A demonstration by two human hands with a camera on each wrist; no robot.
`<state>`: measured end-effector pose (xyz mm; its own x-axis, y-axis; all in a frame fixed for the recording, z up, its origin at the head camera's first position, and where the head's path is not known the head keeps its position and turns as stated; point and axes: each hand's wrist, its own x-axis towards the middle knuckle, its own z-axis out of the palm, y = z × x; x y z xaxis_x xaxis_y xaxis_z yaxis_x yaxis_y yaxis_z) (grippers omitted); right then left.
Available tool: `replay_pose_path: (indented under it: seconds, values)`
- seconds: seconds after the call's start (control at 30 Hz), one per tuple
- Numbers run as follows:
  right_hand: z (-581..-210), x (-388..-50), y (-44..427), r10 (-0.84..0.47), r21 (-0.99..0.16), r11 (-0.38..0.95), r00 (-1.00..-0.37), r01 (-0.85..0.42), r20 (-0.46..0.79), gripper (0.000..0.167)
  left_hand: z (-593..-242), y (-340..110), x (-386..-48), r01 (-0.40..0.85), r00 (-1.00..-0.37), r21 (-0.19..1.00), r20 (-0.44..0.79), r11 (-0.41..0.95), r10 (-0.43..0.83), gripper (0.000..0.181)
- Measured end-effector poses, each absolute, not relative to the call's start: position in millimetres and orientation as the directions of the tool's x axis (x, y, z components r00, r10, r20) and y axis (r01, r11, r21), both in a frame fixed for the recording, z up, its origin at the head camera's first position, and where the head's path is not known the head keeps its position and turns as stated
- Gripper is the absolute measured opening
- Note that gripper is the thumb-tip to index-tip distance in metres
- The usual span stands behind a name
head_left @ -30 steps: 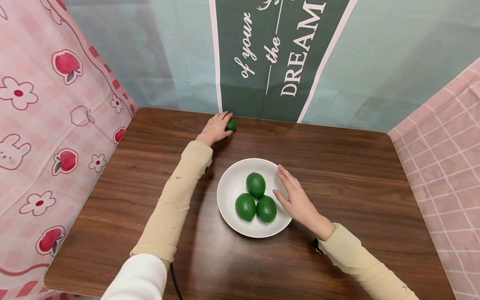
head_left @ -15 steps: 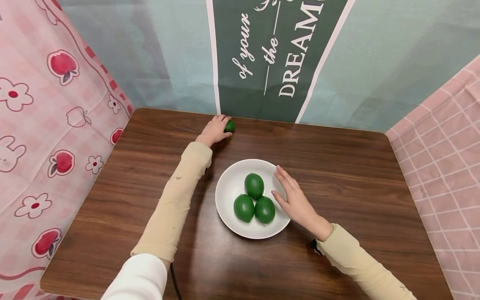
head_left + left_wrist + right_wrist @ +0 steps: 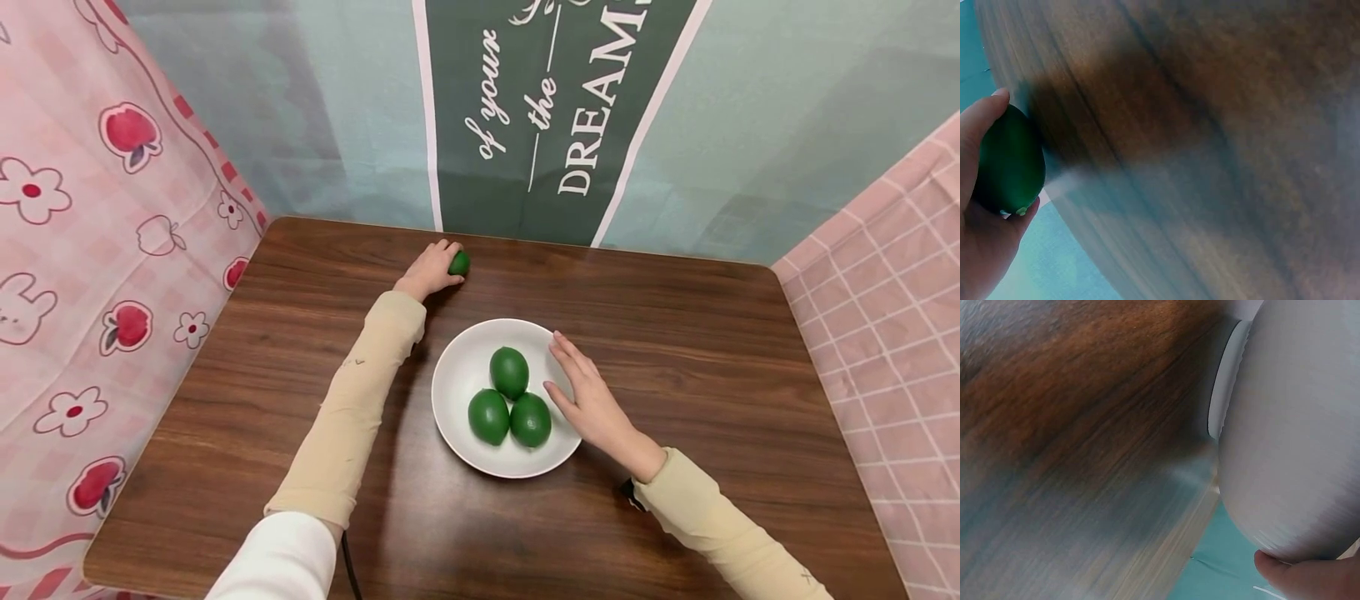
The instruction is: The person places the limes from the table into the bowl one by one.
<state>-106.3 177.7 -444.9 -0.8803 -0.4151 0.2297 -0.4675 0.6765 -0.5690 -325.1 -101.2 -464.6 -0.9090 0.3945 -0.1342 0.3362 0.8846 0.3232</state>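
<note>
Near the table's back edge, my left hand (image 3: 429, 272) holds a green lime (image 3: 460, 263). In the left wrist view, a finger and the thumb bend round the same lime (image 3: 1011, 164), which has a small stem nub at its lower end. A white bowl (image 3: 454, 367) stands at mid-table with three more limes lying together in it, one lime (image 3: 509, 372) farther back than the others. My right hand (image 3: 600, 412) rests at the bowl's right rim with fingers fairly straight. In the right wrist view a fingertip touches the outside of the bowl (image 3: 1297, 425).
The brown wooden table (image 3: 697, 350) is bounded at the back by a blue-green cloth (image 3: 360, 117) with lettering. Pink patterned cloth (image 3: 82, 275) hangs at the left, and pink tile-patterned cloth (image 3: 900, 350) at the right. A black cable (image 3: 349, 567) runs beneath the left forearm.
My left hand and the lime have shifted slightly toward me from the back edge. The right hand, the bowl and the limes in it stay as they were.
</note>
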Motion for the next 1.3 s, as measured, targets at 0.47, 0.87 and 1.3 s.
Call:
replay_pose_path:
  seconds: [0.47, 0.87, 1.3]
  values:
    - [-449, -108, 178, -0.414, -0.568, 0.678, -0.881, -0.466, 0.227, 0.054, -464, -105, -322, 0.304, -0.913, 0.372, -0.148, 0.877, 0.379, 0.055]
    - [-448, -107, 178, -0.416, -0.57, 0.674, -0.879, -0.47, 0.233, 0.054, -447, -108, -321, 0.334, -0.914, 0.389, -0.089, 0.859, 0.395, 0.054]
    - [-448, -106, 177, -0.416, -0.568, 0.676, -0.879, -0.469, 0.231, 0.054, -438, -111, -313, 0.374, -0.899, 0.399, -0.066, 0.837, 0.433, 0.054]
